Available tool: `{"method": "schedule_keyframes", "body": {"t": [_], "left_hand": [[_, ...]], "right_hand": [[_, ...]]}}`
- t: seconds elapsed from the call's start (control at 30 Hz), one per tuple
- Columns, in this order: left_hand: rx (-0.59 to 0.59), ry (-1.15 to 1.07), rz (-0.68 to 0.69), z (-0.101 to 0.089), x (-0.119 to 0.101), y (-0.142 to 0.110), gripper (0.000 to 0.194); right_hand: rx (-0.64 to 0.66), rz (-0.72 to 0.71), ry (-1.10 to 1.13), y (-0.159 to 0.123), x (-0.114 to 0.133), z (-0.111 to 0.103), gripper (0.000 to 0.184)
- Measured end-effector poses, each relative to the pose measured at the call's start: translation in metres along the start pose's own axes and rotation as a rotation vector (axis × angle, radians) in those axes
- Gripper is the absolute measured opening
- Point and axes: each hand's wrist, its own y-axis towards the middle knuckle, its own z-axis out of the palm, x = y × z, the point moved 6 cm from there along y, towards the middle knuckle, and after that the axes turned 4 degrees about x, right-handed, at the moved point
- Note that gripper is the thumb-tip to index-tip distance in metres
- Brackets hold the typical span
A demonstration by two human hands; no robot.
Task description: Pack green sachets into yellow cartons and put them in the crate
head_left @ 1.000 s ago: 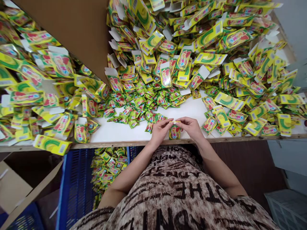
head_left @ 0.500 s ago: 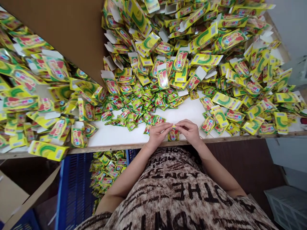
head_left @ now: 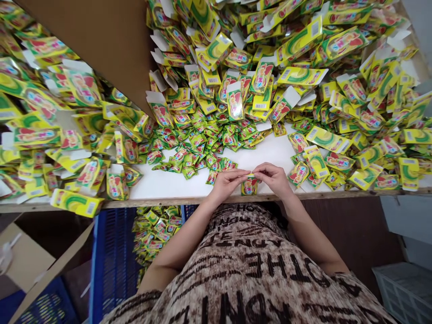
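A small yellow-green candy box (head_left: 249,186) stands at the table's front edge, directly before my body. My left hand (head_left: 227,183) pinches its top edge from the left. From the other side, my right hand (head_left: 275,179) has its fingers closed on the same edge; the fingertips of both hands nearly meet there and cover most of the flap. Just beyond my left hand lies a pile of small green candy packets (head_left: 194,155). To the right of my right hand are several yellow-green boxes (head_left: 315,163).
Many boxes (head_left: 297,75), several with white flaps up, heap across the back of the white table (head_left: 157,186). A brown cardboard panel (head_left: 97,40) juts in at upper left. Below the edge, a blue crate (head_left: 113,261) stands beside a mass of filled boxes (head_left: 155,231).
The camera view has shifted slightly, so the scene sits a little differently in the picture. Both hands stay at the top of the same box, fingers still pinched.
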Motion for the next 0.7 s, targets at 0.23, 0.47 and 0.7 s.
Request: {"method": "schedule_keyframes", "body": {"t": [0.23, 0.47, 0.7], "left_hand": [[-0.038, 0.104, 0.115, 0.003, 0.004, -0.008, 0.032], [-0.051, 0.16, 0.219, 0.008, -0.001, -0.014, 0.024], [0.093, 0.199, 0.041, 0.022, 0.013, -0.007, 0.039]], "right_hand": [[0.022, -0.184, -0.147, -0.004, 0.006, -0.003, 0.015], [-0.091, -0.258, -0.175, -0.025, -0.003, 0.007, 0.012], [-0.27, -0.131, -0.548, 0.063, 0.005, -0.062, 0.024]]}}
